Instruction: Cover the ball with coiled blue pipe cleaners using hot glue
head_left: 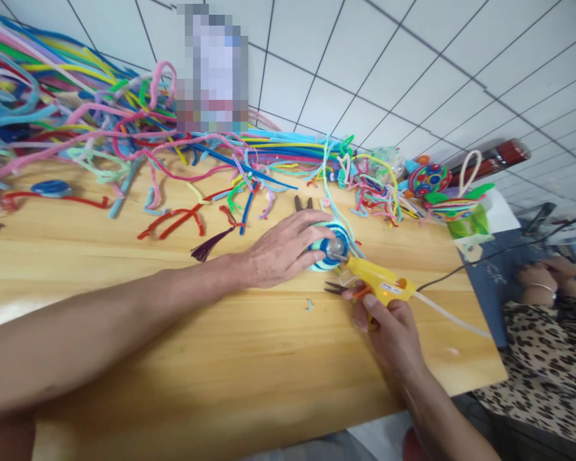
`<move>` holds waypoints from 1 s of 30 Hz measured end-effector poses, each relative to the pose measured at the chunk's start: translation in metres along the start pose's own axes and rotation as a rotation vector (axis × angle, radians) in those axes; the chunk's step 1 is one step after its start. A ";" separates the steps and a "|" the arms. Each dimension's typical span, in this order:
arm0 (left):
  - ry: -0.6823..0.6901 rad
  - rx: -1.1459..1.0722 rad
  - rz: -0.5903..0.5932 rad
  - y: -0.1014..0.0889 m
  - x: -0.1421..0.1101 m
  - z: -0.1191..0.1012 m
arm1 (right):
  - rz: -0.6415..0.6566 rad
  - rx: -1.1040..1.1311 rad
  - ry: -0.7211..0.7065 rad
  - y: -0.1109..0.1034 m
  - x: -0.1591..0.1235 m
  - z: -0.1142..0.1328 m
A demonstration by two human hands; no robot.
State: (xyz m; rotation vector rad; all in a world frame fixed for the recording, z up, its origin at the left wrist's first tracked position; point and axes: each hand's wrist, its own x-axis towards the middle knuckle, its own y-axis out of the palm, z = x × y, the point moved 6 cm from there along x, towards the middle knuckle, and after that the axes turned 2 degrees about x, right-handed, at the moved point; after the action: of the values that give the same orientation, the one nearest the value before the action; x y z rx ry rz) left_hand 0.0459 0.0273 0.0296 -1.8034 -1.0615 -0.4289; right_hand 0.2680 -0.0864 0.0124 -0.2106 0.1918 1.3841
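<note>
My left hand [282, 250] rests on the wooden table [172, 333], fingers curled round a blue and white coiled pipe-cleaner dome [333, 240] with a clear ball on top. My right hand [391, 330] grips a yellow glue gun [378, 282]. Its metal nozzle touches the dome's right side. A white glue stick juts from the gun's back, and a black cord runs off to the right. Small pliers [336, 289] lie just under the gun.
A large heap of coloured pipe cleaners [76, 109] covers the table's far left and back edge. Finished craft pieces and a green bag [468, 221] stand at the far right corner. Another person in leopard-print clothing [542, 358] sits to the right. A purple tassel [211, 244] lies mid-table.
</note>
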 end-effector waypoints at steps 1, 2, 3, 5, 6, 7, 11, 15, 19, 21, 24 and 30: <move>0.006 0.009 0.000 0.000 0.000 -0.001 | -0.002 0.005 0.002 0.000 0.000 -0.001; 0.011 0.016 0.001 0.000 0.000 -0.001 | -0.003 0.006 0.000 0.000 -0.001 -0.001; 0.013 0.020 0.001 0.000 0.000 -0.001 | -0.002 0.003 -0.004 0.001 0.000 0.000; 0.012 0.022 -0.001 0.000 0.000 -0.001 | 0.001 -0.014 -0.012 0.002 0.001 0.001; 0.008 0.020 0.001 0.000 0.000 -0.001 | 0.003 -0.023 -0.016 0.003 0.002 0.002; 0.002 0.014 0.005 0.000 0.000 0.000 | 0.007 -0.031 -0.019 0.004 0.003 0.003; -0.018 -0.010 0.015 0.001 0.000 0.001 | 0.029 -0.033 -0.024 0.007 0.005 0.007; -0.005 0.002 0.010 0.000 0.000 0.000 | 0.015 -0.006 -0.018 0.004 0.001 0.005; 0.001 0.007 0.009 -0.001 0.001 -0.001 | 0.007 0.004 -0.006 0.003 0.000 0.002; 0.003 0.012 0.004 -0.001 0.001 -0.001 | 0.015 -0.008 -0.011 0.005 0.002 0.003; 0.000 0.020 -0.001 -0.001 0.001 -0.001 | 0.022 -0.025 -0.015 0.009 0.006 0.007; -0.011 0.008 0.007 0.000 0.000 0.000 | 0.046 -0.030 -0.032 0.013 0.008 0.014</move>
State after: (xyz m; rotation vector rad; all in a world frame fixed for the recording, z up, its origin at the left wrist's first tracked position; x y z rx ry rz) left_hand 0.0460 0.0276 0.0292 -1.8038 -1.0630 -0.4102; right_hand 0.2571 -0.0729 0.0230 -0.2094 0.1499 1.4354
